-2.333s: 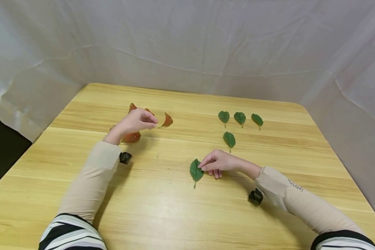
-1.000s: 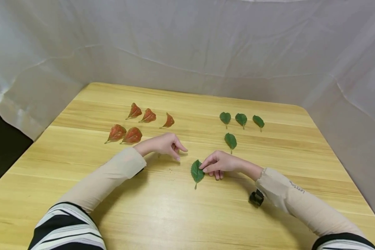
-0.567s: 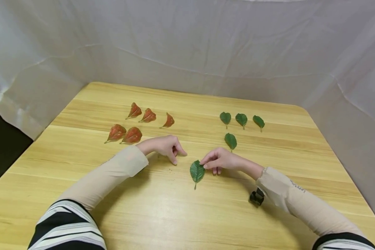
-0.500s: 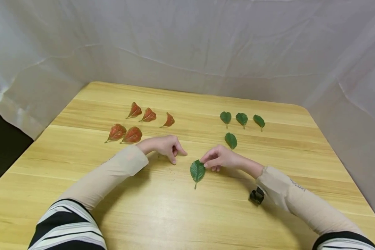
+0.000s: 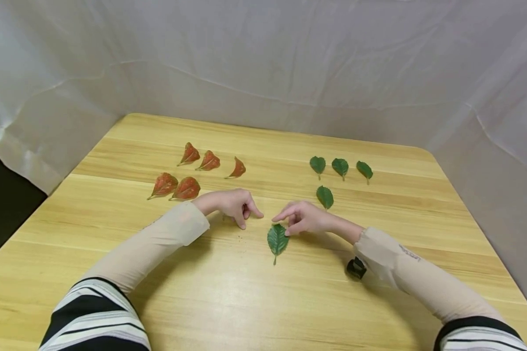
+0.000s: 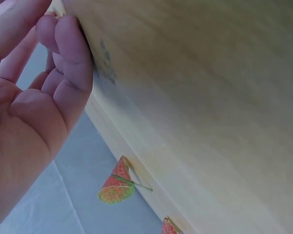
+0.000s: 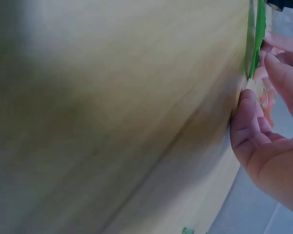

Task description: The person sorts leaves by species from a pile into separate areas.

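Observation:
In the head view a serrated green leaf (image 5: pixel 277 239) lies at mid-table, stem toward the person. At its right edge, the thumb of my right hand (image 5: pixel 306 217) touches or nearly touches it. The right index finger extends past the leaf's tip. Seen edge-on in the right wrist view, the same leaf (image 7: pixel 256 41) stands beside the thumb. My left hand (image 5: pixel 234 204) rests near the table to the left of the leaf, holding nothing. Its index finger and thumb point outward. In the left wrist view the other fingers (image 6: pixel 71 58) are loosely curled.
Several red leaves, including one curled leaf (image 5: pixel 236 168), lie in two rows at back left. Several green leaves, including one in front (image 5: pixel 325 197), lie at back right. A pale curtain (image 5: pixel 263 63) surrounds the wooden table (image 5: pixel 228 302).
My left hand has moved from over the red leaves to the middle. The right hand has shifted slightly back, and its index finger has come off the green leaf and straightened.

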Tool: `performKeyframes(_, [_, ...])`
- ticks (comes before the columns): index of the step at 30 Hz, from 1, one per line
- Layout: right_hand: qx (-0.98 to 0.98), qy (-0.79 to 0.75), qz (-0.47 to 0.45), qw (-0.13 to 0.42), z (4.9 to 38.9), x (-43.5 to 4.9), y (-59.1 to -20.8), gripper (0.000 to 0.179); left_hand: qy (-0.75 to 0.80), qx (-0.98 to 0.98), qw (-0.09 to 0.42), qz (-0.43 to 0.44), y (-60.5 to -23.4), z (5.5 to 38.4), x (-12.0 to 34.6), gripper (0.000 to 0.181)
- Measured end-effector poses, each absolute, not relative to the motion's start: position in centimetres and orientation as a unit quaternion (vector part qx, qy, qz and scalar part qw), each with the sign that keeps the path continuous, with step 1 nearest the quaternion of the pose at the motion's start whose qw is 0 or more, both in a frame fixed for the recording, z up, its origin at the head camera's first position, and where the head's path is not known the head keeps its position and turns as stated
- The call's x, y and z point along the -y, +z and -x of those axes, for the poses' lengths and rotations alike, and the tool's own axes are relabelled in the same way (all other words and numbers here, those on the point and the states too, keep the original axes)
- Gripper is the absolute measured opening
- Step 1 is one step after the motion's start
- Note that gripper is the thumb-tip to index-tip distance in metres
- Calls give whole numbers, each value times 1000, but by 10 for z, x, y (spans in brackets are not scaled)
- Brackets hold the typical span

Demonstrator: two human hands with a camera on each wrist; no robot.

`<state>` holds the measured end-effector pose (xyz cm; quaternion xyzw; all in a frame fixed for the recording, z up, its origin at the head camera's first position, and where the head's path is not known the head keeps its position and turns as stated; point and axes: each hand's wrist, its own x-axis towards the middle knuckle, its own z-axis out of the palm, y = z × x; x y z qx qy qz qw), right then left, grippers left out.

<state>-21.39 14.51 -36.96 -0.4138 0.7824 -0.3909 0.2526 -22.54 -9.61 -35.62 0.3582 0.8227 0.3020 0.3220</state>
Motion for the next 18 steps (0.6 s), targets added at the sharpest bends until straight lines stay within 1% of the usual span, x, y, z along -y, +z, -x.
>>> performKeyframes(5, [-779,-365,444,251,216,-140,-370,37,305,-820,324,-359,-356,226,96,45])
performKeyframes(11, [-798,-322,439,260,212,-138,-369,53,300,-825,323,-354,-356,225,96,46])
performKeyframes(13, [-804,-313,433,263,211,-138,-368,56,300,-826,324,-350,-357,226,96,45])
performKeyframes(15, [-805,-311,430,266,211,-137,-367,53,302,-826,326,-347,-357,226,96,45])
performKeyframes(18, [-805,-308,429,269,211,-137,-367,44,303,-826,326,-346,-357,226,96,45])
